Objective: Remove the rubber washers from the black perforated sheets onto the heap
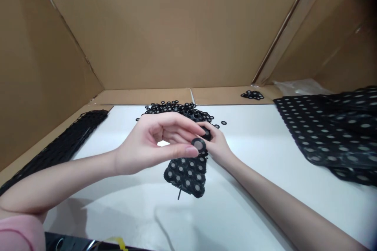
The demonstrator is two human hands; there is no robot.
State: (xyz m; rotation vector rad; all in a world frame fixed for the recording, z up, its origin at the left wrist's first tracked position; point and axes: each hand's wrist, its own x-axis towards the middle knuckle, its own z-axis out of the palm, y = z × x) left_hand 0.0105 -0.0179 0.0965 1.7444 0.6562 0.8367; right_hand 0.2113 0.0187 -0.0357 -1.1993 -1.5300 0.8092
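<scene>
Between the thumb and fingertips of my left hand point(160, 143) is a small black ring point(198, 146) with a pale grey centre. My right hand point(216, 143) is just behind and to the right, its fingers closed on a black rubber sheet point(187, 174) dotted with pale grey discs. The sheet hangs down below both hands, and its upper part is partly hidden by my left hand. Beyond the hands lies a pile of loose black rings point(173, 106), partly covered by my left hand.
Large dotted black sheets point(324, 137) lie at the right, near clear plastic point(303, 86). A small ring cluster point(252, 95) sits at the back. Stacked black strips point(59, 145) lie left on the white table point(253, 133). Cardboard walls point(176, 31) surround it.
</scene>
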